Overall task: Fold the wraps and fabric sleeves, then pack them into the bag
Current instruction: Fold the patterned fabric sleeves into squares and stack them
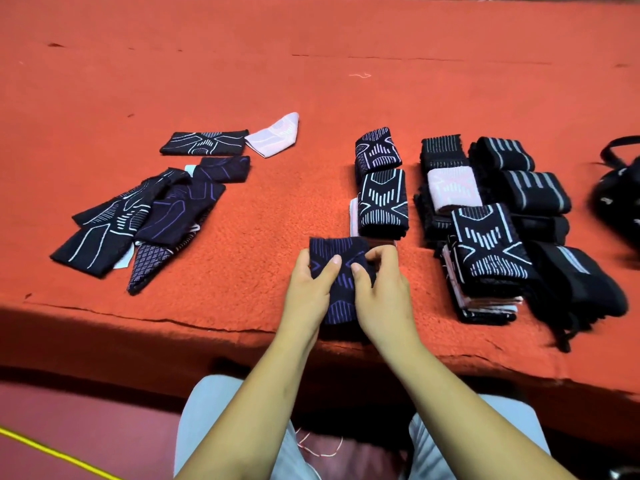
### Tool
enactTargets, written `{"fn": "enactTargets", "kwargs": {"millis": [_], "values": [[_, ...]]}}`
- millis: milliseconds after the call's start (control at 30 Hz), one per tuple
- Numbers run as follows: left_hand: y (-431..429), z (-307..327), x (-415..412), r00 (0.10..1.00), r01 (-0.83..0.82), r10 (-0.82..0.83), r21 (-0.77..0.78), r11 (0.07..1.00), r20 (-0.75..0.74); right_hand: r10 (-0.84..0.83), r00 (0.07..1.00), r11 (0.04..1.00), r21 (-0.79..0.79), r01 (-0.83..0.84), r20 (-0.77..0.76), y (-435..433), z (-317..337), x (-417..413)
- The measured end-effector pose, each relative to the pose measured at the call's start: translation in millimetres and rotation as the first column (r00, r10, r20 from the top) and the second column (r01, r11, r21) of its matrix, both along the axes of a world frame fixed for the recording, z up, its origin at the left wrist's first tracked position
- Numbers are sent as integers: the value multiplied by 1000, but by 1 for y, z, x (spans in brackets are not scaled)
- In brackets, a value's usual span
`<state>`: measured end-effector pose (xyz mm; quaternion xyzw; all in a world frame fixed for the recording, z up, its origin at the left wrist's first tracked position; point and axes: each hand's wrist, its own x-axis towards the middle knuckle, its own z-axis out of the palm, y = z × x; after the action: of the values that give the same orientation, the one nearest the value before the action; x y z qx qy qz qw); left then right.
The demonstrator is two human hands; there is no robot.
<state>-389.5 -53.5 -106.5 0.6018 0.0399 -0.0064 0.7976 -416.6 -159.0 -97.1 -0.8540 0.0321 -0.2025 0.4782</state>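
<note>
Head view puts our two hands at the near edge of the red felt table (311, 81), both closed on one dark navy sleeve with purple lines (341, 282). Our left hand (310, 289) pinches its left side, thumb on top, and our right hand (384, 289) pinches the right side with thumb and fingers curled over the upper corner; the sleeve lies partly on the felt and hangs slightly over the table's front edge. Just beyond it stands a short row of folded sleeves (381, 188), black with white or pale patterns. To the right of that sits a larger folded stack (485, 244), with a pink-white piece on top near the back, and beside it rolled black wraps with grey stripes (533, 188). At the far right edge a black bag (620, 202) is partly in view, blurred. Well to the left lies a loose heap of unfolded sleeves (145, 216), overlapping at angles, with a pale pink sleeve (277, 136) at its far end. Our light grey trousers (214, 417) show below the table.
</note>
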Motion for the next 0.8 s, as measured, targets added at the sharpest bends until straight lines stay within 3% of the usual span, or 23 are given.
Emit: {"fn": "enactTargets", "kwargs": {"millis": [200,333,500,667,800], "values": [[-22,34,-2,989,95,-101,64,993,108,-36,983,999,-10,39,181,-25,44,-12],[-46,76,12,956,174,-196,119,978,216,-106,973,994,8,106,204,-60,82,4],[-79,118,54,922,131,-249,367,921,297,-205,975,979,33,203,87,-118,120,52],[-129,135,107,927,189,-320,495,848,194,-196,970,975,79,209,-141,-173,127,107],[-159,129,146,931,252,-363,636,729,48,-239,945,970,-14,242,-224,-199,121,133]]}}
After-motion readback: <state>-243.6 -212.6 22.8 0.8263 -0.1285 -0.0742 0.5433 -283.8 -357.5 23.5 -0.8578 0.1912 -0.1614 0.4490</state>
